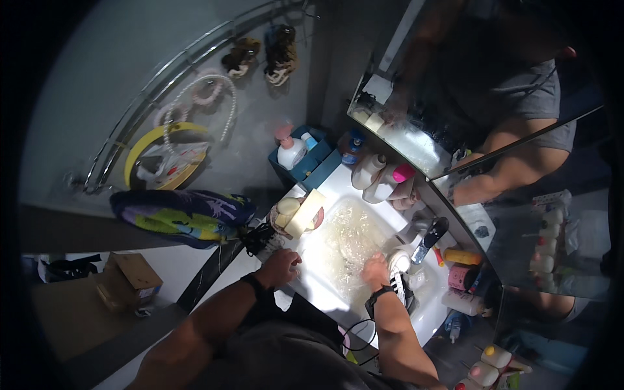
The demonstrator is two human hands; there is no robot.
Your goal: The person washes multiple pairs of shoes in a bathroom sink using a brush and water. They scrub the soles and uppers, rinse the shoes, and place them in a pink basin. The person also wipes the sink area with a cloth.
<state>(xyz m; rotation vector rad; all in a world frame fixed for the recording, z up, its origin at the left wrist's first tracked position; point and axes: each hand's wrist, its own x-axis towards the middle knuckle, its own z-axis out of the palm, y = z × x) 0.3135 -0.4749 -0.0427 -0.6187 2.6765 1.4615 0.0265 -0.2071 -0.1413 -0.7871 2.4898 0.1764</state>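
Observation:
A white sink (422, 325) holds cloudy, rippling water (351, 244). My right hand (375, 270) is at the water's right side, close beside a white shoe with black stripes (398, 278). Glare and water hide its fingertips, and whether it grips anything does not show. My left hand (281, 268) hovers by the sink's left rim, its fingers curled in with nothing visible in them. Just beyond it, a pale yellow bar (304, 213) lies across a round dish (318, 219) on the rim. Both wrists wear dark bands.
Several bottles (380, 179) line the back ledge below a mirror (468, 117). A blue caddy (318, 162) stands in the far corner. The faucet (416, 250) is at the right, near a dark brush-like item (431, 234). A colourful towel (188, 216) hangs at left, above a cardboard box (133, 276).

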